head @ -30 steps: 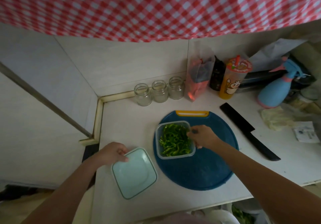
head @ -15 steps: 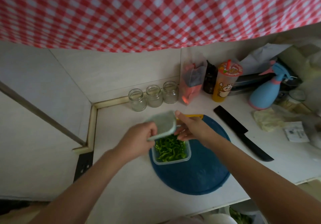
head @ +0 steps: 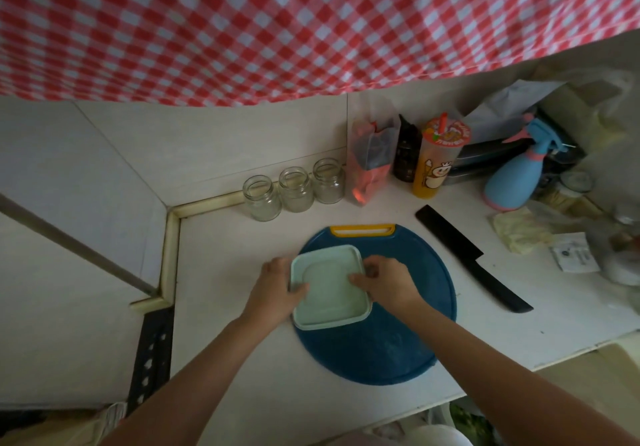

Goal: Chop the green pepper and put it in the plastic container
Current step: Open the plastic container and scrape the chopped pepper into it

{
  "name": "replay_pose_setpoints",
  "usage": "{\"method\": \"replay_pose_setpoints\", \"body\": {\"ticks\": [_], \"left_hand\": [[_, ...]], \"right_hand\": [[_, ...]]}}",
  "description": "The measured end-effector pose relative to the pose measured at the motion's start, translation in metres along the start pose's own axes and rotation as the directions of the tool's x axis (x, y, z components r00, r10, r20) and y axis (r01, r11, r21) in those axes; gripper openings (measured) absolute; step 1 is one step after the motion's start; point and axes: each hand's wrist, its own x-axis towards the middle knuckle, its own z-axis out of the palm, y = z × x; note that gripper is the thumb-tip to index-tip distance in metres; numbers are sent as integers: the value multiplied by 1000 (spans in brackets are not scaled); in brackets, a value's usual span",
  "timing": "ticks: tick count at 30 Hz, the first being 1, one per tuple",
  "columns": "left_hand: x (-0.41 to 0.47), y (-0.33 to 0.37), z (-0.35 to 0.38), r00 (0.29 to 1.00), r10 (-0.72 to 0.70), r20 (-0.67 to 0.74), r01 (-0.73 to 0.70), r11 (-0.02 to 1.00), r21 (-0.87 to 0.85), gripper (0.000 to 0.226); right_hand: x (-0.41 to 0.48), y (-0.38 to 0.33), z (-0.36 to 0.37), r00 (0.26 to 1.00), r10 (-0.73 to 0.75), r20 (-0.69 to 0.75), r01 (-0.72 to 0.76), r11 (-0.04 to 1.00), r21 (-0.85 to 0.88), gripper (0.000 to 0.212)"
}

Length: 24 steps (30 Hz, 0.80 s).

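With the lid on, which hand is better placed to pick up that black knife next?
Probably right. The right hand holds the right edge of the lid, and the knife lies right of the blue board, on that side. The left hand holds the lid's left edge, farther away.

left hand (head: pixel 277 294) and right hand (head: pixel 389 283) (both bare).

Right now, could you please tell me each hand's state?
Left hand: grips the pale green lid at its left edge.
Right hand: grips the lid's right edge.
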Motion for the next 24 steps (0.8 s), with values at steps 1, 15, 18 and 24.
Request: {"method": "replay_pose_setpoints", "body": {"ticks": [1, 15, 18, 24], "left_hand": [[0, 0, -1, 997, -64, 50, 67, 996, -60, 34], [-3, -8, 11, 969, -179, 168, 202, 971, -129, 33], [-1, -2, 12, 982, -174, 78, 181, 980, -82, 27], [2, -4, 19, 981, -192, 1, 192, 981, -38, 39]], "right_hand": [[-1, 0, 1, 999, -27, -43, 24, 998, -54, 26], [2, 3, 15, 994, -24, -105, 0, 976, -217, 41], [2, -5, 14, 997, -22, -80, -11, 919, -394, 42], [2, -25, 17, 998, 60, -17, -58, 777, -627, 27]]}}
